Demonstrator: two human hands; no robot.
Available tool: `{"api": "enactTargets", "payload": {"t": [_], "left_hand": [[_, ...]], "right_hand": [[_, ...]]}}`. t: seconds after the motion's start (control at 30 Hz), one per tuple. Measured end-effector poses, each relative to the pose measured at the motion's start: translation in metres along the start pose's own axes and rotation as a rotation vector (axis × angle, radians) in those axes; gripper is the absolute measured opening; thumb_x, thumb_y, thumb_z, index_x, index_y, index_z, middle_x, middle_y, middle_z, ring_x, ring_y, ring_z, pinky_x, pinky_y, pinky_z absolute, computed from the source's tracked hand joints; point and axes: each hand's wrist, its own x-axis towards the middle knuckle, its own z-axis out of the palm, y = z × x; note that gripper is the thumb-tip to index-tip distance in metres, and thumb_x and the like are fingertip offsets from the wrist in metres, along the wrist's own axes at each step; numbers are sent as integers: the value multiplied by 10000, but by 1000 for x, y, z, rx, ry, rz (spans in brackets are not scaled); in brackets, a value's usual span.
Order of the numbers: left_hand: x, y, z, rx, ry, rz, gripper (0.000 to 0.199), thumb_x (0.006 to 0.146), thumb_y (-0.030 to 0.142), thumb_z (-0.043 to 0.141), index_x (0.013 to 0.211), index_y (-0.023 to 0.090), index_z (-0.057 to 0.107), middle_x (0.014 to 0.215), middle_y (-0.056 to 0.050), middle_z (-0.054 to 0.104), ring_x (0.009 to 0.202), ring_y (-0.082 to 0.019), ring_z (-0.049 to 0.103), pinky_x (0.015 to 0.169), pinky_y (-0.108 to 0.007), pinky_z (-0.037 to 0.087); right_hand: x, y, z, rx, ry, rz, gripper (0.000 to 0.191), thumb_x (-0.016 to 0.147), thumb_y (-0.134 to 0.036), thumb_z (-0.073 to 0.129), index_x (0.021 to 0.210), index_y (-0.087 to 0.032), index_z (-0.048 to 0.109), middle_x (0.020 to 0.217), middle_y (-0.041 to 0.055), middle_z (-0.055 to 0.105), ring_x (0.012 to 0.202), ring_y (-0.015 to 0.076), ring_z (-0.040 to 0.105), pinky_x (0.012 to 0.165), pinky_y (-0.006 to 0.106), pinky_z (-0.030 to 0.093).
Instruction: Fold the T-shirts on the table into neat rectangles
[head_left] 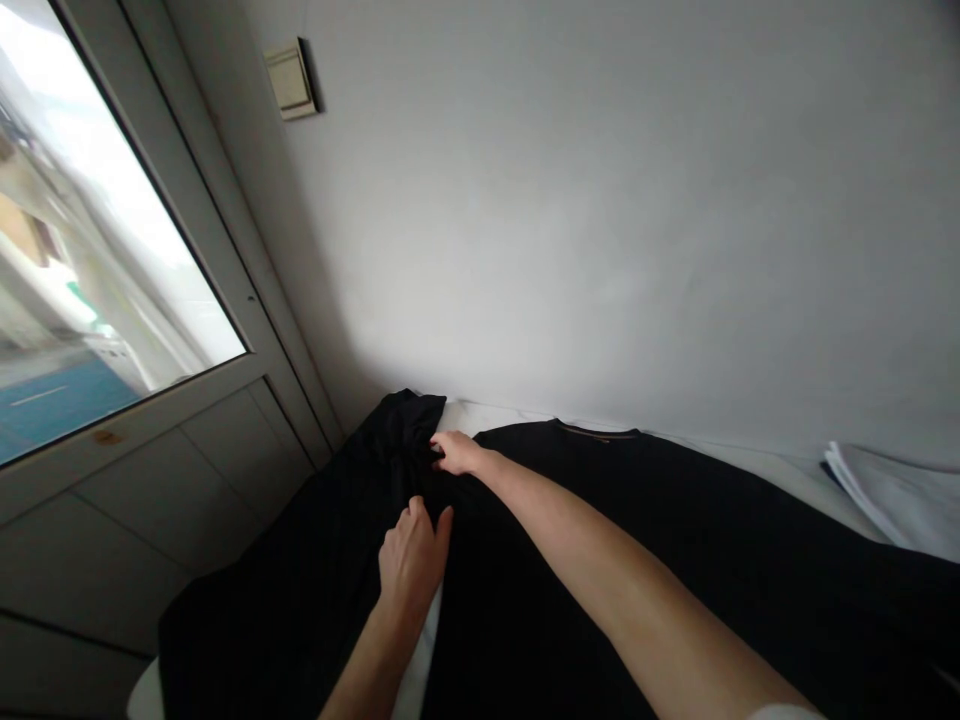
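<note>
- Pale wall point(600, 200): rose beyond both hands.
- Glazed door point(150, 480), panelled below: bounded the space left of the hands.
- White surface point(787, 482): showed beyond the hands, under the garment.
- Black garment point(540, 580): lay spread beneath both hands, neckline right of the right hand point(457, 453).
- Folded grey cloth point(911, 495): lay well right of the hands.
- Right hand: fingers bent at bunched fabric; grip undeterminable.
- Left hand point(414, 550): rested nearer, fingers bent; grip undeterminable.
- Switch point(291, 80): above and left of both hands.

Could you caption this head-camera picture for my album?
Left hand and right hand at bunched black cloth, a neckline lying beside the pale wall.
</note>
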Motion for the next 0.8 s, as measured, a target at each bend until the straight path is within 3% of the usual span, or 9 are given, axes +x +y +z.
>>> {"api": "enactTargets", "payload": {"t": [0.17, 0.3, 0.37, 0.43, 0.5, 0.57, 0.67, 0.73, 0.8], "left_hand": [[14, -3, 9, -260, 85, 58, 384, 929, 116, 452, 1305, 160, 518, 1070, -100, 715, 1066, -229, 673, 876, -327, 474], [18, 2, 16, -430, 268, 69, 527, 898, 205, 583, 1402, 146, 441, 1327, -171, 579, 1137, -241, 641, 946, -365, 492], [23, 8, 18, -476, 208, 55, 687, 824, 186, 672, 1449, 137, 391, 1337, -181, 574, 1063, -241, 668, 926, -374, 513], [24, 19, 18, -524, 117, 87, 646, 789, 77, 635, 1406, 137, 453, 1190, -129, 669, 971, -209, 686, 919, -352, 521], [16, 36, 18, -548, 133, 204, 589, 773, -21, 523, 1332, 163, 539, 1108, -86, 704, 1006, -193, 676, 964, -336, 509], [-5, 56, 19, -519, 194, 443, 643, 761, -63, 436, 1335, 201, 557, 1198, -81, 677, 1128, -185, 632, 1035, -329, 482], [-56, 78, 22, -370, 148, 820, 767, 747, -38, 460, 1452, 263, 464, 1400, -78, 575, 1235, -215, 579, 1073, -368, 490], [-96, 72, 30, -266, 148, 912, 795, 749, 4, 521, 1486, 284, 421, 1460, -78, 539, 1248, -253, 580, 1044, -415, 529], [-135, 44, 42, -254, 243, 884, 733, 785, 44, 554, 1464, 299, 448, 1374, -68, 616, 1176, -251, 633, 971, -407, 582]], "right_hand": [[-2, 15, -3, 168, 156, 49, 160, 831, -149, 657, 967, -195, 728, 929, 36, 751, 841, 178, 691, 773, 284, 519], [-32, 37, -26, 565, 245, 40, 134, 865, -251, 630, 980, -190, 658, 912, 22, 709, 753, 147, 669, 690, 267, 532], [-57, 49, -39, 878, 272, 27, 181, 792, -295, 721, 921, -198, 640, 875, 8, 686, 763, 148, 658, 708, 272, 538], [-85, 61, -48, 1066, 301, 66, 225, 730, -285, 780, 879, -206, 631, 861, -3, 673, 803, 147, 650, 765, 275, 539], [-114, 72, -53, 1136, 339, 226, 186, 746, -233, 766, 856, -210, 617, 850, -7, 657, 815, 139, 643, 791, 267, 540], [-138, 81, -55, 1167, 352, 477, 120, 814, -203, 704, 854, -212, 592, 836, -4, 633, 769, 135, 643, 758, 270, 551], [-160, 88, -59, 1187, 337, 724, 112, 959, -307, 553, 903, -211, 558, 832, 22, 608, 673, 144, 638, 685, 314, 570], [-165, 88, -63, 1171, 329, 766, 240, 999, -432, 493, 928, -208, 546, 836, 38, 607, 659, 149, 638, 665, 331, 577], [-162, 85, -67, 1125, 317, 797, 302, 971, -499, 554, 908, -204, 551, 824, 38, 614, 670, 139, 637, 654, 302, 572]]}}
